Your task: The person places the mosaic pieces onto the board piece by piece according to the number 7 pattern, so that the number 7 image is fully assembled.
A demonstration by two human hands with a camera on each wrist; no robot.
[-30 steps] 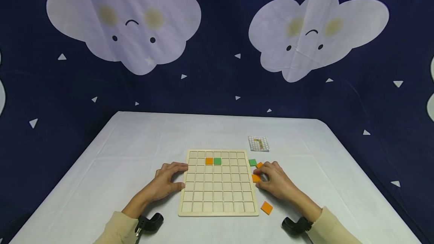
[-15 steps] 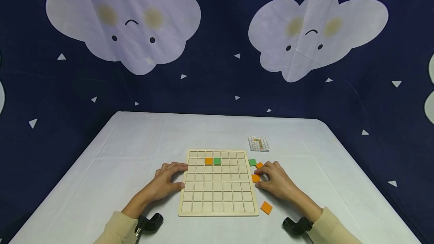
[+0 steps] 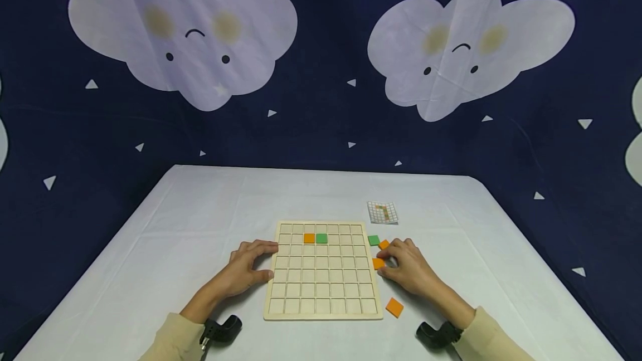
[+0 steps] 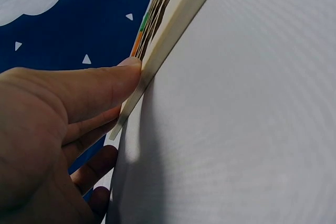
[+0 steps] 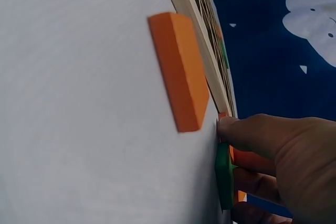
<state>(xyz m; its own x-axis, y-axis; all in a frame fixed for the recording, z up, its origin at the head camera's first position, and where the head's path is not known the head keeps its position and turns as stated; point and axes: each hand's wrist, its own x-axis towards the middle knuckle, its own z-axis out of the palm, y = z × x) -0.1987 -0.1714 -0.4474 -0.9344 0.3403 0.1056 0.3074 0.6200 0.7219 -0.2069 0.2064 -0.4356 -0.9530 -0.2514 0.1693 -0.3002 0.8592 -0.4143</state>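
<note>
A pale wooden grid board (image 3: 323,316) lies on the white table. One orange tile (image 3: 309,238) and one green tile (image 3: 321,238) sit side by side in its second row. My left hand (image 3: 248,266) steadies the board's left edge with thumb and fingertips, the fingers fairly straight. At the right edge, my right hand (image 3: 408,269) has curled fingers and pinches an orange tile (image 3: 378,263) beside the board. In the right wrist view the thumb touches that tile, and a green tile (image 5: 224,177) stands close to the fingers, partly hidden by them.
Another green tile (image 3: 373,240) and a part-hidden orange tile (image 3: 383,244) lie beyond the right hand. A loose orange tile (image 3: 394,307) rests nearer the front. Behind the board's right corner is a small printed grid card (image 3: 383,213). A dark cloud-patterned cloth (image 3: 321,127) hangs behind the table.
</note>
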